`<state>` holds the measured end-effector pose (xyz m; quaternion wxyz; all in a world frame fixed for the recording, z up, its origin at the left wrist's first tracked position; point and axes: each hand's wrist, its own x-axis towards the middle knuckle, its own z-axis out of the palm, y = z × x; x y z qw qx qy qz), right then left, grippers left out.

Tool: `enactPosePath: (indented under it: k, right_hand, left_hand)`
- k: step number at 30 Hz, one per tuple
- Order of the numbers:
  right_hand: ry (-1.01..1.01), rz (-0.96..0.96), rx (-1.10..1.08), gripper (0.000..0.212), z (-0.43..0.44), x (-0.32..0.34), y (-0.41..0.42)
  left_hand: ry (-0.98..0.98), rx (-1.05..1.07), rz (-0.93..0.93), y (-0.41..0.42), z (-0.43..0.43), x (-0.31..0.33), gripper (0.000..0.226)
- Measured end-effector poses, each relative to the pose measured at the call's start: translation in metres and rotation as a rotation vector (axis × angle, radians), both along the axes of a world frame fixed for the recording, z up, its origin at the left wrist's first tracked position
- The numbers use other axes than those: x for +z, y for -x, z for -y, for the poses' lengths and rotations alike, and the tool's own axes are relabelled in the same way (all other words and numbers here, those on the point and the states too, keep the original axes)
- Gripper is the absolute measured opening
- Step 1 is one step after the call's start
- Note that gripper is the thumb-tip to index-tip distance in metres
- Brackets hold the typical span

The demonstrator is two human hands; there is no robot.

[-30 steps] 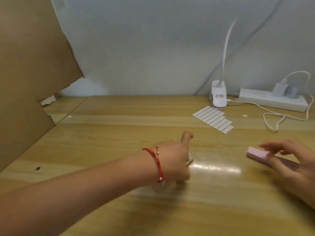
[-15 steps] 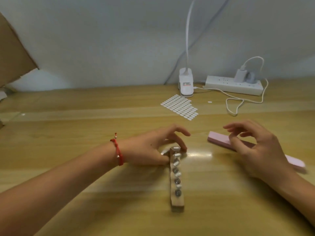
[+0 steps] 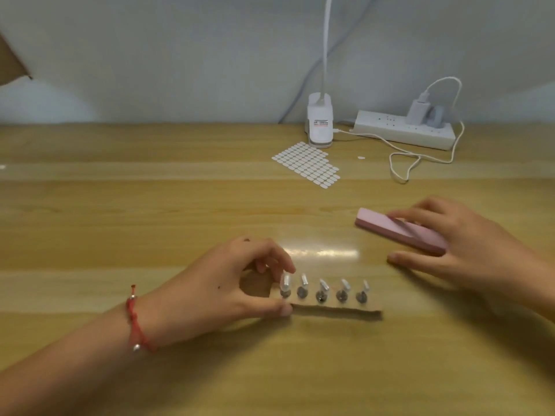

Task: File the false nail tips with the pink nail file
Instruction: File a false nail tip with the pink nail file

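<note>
A wooden strip lies crosswise near the table's front, carrying several clear false nail tips on small metal stands. My left hand, with a red cord bracelet at the wrist, grips the strip's left end between thumb and fingers. The pink nail file, a long block, lies flat to the right. My right hand rests on it with straight fingers across its top and the thumb on the table in front.
A sheet of white oval stickers lies behind the strip. A white clip lamp, a power strip with a charger and a looping white cable stand at the back. Brown cardboard edges the far left.
The wooden strip has turned from pointing toward me to lying crosswise. My left hand moved with it. My right hand has come down onto the pink file.
</note>
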<state>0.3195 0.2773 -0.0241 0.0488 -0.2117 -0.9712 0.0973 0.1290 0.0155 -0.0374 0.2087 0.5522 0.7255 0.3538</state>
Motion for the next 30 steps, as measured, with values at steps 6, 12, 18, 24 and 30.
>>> enactPosePath:
  k: [6, 12, 18, 24, 30]
  right_hand:
    - [0.001, -0.139, 0.009, 0.060, 0.008, -0.008, -0.005]
    - [-0.006, -0.372, 0.058, 0.035, 0.012, -0.016, -0.007]
    - [0.004, -0.529, 0.127, 0.038, 0.014, -0.012, -0.006]
    - [-0.077, -0.649, 0.387, 0.034, 0.045, 0.017, 0.000]
    - [-0.105, -0.700, 0.574, 0.032, 0.084, 0.015, 0.013]
  left_hand:
    - [-0.088, 0.008, 0.061, -0.007, 0.009, -0.001, 0.012]
    - [-0.269, -0.036, -0.315, -0.018, 0.010, -0.003, 0.005]
    - [-0.469, 0.102, -0.193, -0.021, 0.017, 0.004, 0.011]
    - [-0.471, 0.326, 0.270, -0.026, 0.008, 0.014, 0.018]
    - [-0.511, 0.206, 0.229, -0.046, -0.003, 0.003, 0.013]
